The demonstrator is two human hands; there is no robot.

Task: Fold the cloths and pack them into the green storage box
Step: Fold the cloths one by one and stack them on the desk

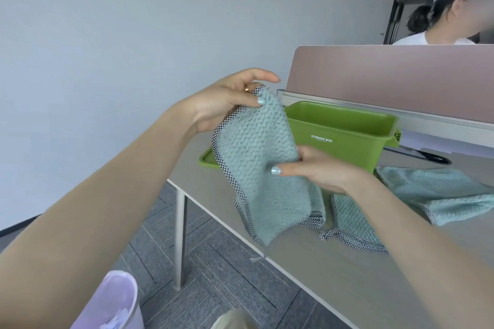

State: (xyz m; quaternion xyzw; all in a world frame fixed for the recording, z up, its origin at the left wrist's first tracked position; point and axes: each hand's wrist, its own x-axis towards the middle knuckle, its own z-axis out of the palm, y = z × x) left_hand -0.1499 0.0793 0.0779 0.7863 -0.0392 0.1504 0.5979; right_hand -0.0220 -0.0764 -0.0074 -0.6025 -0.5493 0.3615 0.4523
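Pinching the top corner of a teal cloth (264, 168) between thumb and fingers, my left hand (227, 100) holds it up above the near left corner of the desk (334, 262), with the forefinger stretched out straight over the fabric. My right hand (318, 168) grips the same cloth lower down at its right side, thumb laid flat across the front and the other fingers tucked behind. The cloth hangs between the two hands, waffle-textured with a black-and-white checked border, its bottom corner dropping to the front edge of the desk.

Just behind the cloth stands the green storage box (339, 132), open at the top and marked STORAGE BOX on its front wall; I see nothing inside it from this angle. A flat green lid (209, 159) lies on the desk at the box's left, close to the left edge. To the right of my right hand two more teal cloths (438, 192) lie crumpled on the desk, one near the front edge and one further right beside the box.

A pink divider panel (387, 77) runs along the back edge of the desk, and another person (438, 24) sits beyond it. Down at my lower left is a lilac bin (112, 302) on the grey floor.
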